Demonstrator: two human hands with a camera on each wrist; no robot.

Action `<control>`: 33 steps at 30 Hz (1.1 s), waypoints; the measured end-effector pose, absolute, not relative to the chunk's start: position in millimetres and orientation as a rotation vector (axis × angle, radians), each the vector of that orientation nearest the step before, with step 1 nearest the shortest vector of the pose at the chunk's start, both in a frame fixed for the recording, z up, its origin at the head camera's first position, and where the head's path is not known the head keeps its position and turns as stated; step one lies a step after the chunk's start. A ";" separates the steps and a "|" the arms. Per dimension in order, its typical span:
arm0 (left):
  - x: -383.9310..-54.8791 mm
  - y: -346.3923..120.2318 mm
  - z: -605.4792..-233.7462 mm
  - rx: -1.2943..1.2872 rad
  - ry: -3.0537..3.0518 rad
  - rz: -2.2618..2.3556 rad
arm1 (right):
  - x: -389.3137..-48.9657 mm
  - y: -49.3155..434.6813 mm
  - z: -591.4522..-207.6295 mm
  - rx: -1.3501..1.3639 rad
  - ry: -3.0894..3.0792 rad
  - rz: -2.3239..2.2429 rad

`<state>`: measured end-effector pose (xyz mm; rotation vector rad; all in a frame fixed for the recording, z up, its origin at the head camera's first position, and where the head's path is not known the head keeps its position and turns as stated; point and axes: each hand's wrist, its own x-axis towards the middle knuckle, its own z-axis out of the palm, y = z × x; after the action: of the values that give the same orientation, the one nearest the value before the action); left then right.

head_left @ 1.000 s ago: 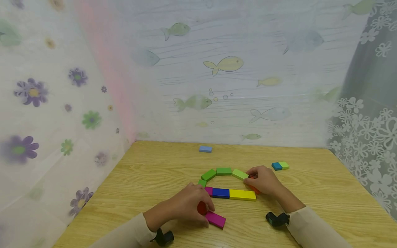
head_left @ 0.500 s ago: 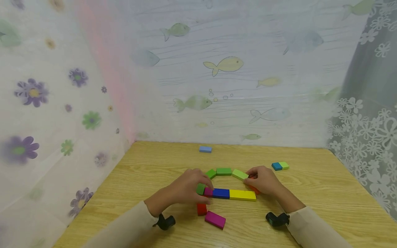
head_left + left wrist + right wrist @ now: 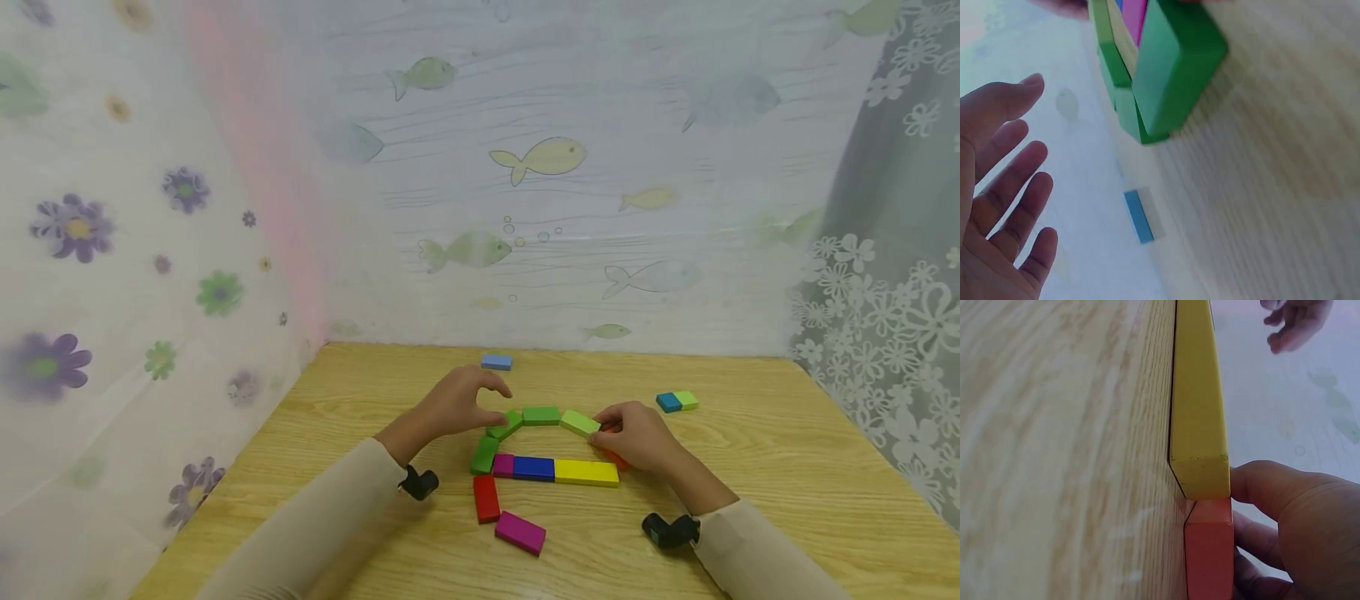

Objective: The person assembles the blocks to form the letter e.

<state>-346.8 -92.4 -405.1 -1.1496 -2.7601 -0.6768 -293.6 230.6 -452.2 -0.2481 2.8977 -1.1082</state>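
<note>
My left hand (image 3: 457, 404) hovers at the far left of the ring of blocks, thumb and fingers spread and holding nothing. Its thumb tip overlaps a green block (image 3: 510, 427) in the head view; the left wrist view shows the fingers (image 3: 1013, 206) apart from every block. With thumb and fingers, my right hand (image 3: 637, 437) pinches an orange block (image 3: 1210, 550), partly hidden by the hand. That block sits between the light green block (image 3: 580, 422) and the end of a long yellow block (image 3: 587, 472). A green block (image 3: 542, 415) continues the curve.
Magenta (image 3: 504, 466) and blue (image 3: 534, 468) blocks line up with the yellow one. Nearer lie a red block (image 3: 486, 498) and a magenta block (image 3: 521, 532). A light blue block (image 3: 497, 362) is at the back; a teal and lime pair (image 3: 677, 402) sits right.
My left hand has come off the red block and moved away from me, past the left green block, to above the curve's far left. My right hand has stayed in place.
</note>
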 end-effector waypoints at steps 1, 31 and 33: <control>-351.1 -91.4 -405.4 -1.136 -2.764 -0.682 | -293.7 230.7 -452.2 -0.250 2.897 -1.108; -434.1 -88.7 -428.0 -0.597 -3.050 -0.901 | -296.1 230.1 -455.2 -0.237 2.906 -1.097; -435.3 -89.3 -427.2 -0.630 -3.064 -0.900 | -295.8 230.9 -455.3 -0.230 2.909 -1.094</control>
<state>-435.3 -89.3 -427.2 -0.6304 -3.0643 -0.9005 -295.8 230.9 -455.3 -0.2299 2.9094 -1.0944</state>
